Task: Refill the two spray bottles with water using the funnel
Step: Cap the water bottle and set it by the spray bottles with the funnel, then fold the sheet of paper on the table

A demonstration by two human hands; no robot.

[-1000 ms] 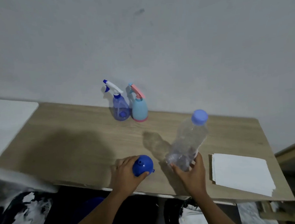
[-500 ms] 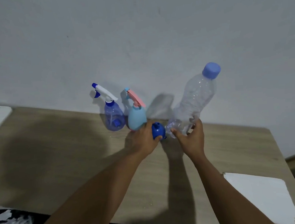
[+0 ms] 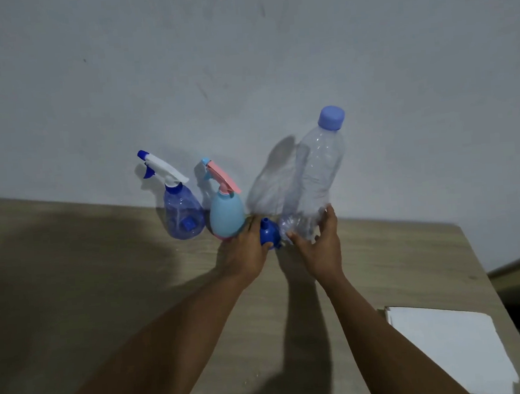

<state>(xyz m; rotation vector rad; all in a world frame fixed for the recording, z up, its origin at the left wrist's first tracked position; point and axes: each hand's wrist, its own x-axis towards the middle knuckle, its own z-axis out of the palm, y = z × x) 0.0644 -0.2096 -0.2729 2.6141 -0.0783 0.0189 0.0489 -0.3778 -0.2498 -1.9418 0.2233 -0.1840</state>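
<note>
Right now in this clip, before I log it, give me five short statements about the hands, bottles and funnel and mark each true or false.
1. The water bottle has its cap on. True.
2. The left hand holds the blue funnel. True.
3. The funnel sits in the neck of a spray bottle. False: it is in the left hand, beside the light blue spray bottle.
4. Both spray heads are off. False: the clear blue spray bottle and the light blue one both carry their trigger heads.
5. The right hand grips the water bottle near its base. True.
</note>
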